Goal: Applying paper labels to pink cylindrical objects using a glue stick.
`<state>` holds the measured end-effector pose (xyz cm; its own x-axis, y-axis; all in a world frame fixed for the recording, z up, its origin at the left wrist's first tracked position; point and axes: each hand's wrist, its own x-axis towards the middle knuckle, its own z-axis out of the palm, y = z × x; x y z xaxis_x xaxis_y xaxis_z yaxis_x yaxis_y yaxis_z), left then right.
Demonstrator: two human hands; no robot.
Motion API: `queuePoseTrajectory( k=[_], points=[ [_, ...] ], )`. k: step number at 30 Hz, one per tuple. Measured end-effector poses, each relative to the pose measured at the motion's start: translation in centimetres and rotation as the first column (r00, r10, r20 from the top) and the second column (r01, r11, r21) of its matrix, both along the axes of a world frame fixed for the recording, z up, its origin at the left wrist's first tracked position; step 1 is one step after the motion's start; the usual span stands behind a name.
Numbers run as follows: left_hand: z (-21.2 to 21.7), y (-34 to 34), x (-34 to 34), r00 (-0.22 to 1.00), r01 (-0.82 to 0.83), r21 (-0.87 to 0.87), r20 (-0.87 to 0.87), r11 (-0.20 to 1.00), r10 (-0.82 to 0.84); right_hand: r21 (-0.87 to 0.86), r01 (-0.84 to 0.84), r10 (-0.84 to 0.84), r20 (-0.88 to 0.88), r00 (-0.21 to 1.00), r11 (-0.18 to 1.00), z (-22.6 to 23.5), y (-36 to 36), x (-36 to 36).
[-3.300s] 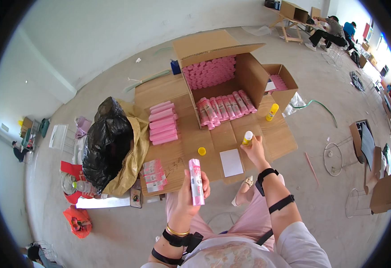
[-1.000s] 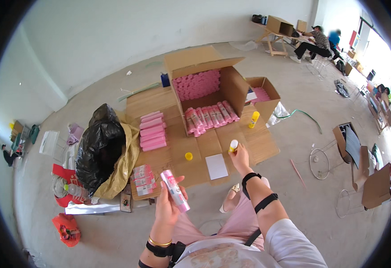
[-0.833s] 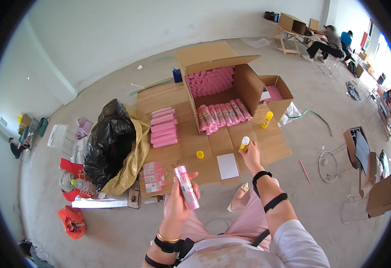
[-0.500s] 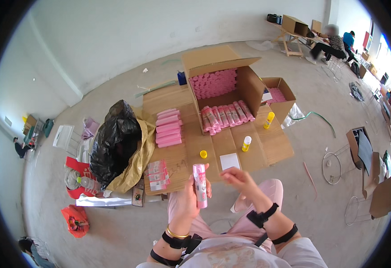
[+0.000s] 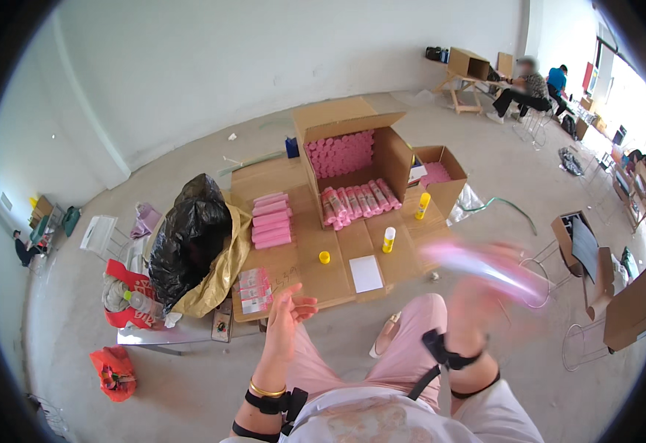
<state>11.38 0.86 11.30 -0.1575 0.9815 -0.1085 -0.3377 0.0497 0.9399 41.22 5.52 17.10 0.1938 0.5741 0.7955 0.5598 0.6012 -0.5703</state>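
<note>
To the right of the table's front edge, my right hand [image 5: 478, 314] swings a pink roll [image 5: 489, 266], both smeared by motion. My left hand [image 5: 286, 325] hangs at the front edge with its fingers apart and nothing in them. Nearest to it lie printed pink-and-white labels [image 5: 255, 290]. A white card [image 5: 366, 274], a yellow cap [image 5: 324, 257] and a glue stick with a white top [image 5: 389, 240] are further right. Behind the labels sits a pile of plain pink rolls [image 5: 271, 230]. Labelled pink rolls [image 5: 358, 203] lie at the mouth of a carton.
The large open carton [image 5: 394, 156], stacked with rolls inside, stands at the table's back. Beside it are a smaller carton [image 5: 450, 193] and a yellow glue stick [image 5: 423, 207]. A black-lined sack [image 5: 190, 236] borders the table's left. Other people sit far right and far left.
The pink roll has passed from my left hand to my right, which has swung out to the right. My left hand has opened and moved slightly left. The view has shifted a little.
</note>
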Motion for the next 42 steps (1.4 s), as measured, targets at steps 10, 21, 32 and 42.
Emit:
queuePoseTrajectory(
  k=[10, 21, 32, 42],
  points=[
    [-1.1, -1.4, -2.1, 0.983, -0.164, -0.014, 0.078, 0.986, 0.164, -0.23, 0.13, -0.101, 0.135, 0.986, 0.965, -1.4, -1.2, 0.1],
    [-0.4, 0.1, -0.4, 0.999, -0.03, 0.036, -0.017, 0.999, 0.031, -0.631, -0.555, 0.454, -0.336, 0.825, 0.542, -5.0, 2.0, -7.3],
    [2.3, 1.0, 3.4, 0.895, 0.399, -0.028, -0.202, 0.916, -0.397, -0.314, -0.934, 0.332, -0.874, 0.355, 0.173, -4.7, 2.6, -8.2],
    [1.3, 0.4, 1.1, 0.942, 0.296, 0.054, -0.18, 0.954, -0.283, 0.275, -0.171, 0.28, -0.428, 0.859, 0.946, -1.3, 0.9, 8.3]
  ],
)
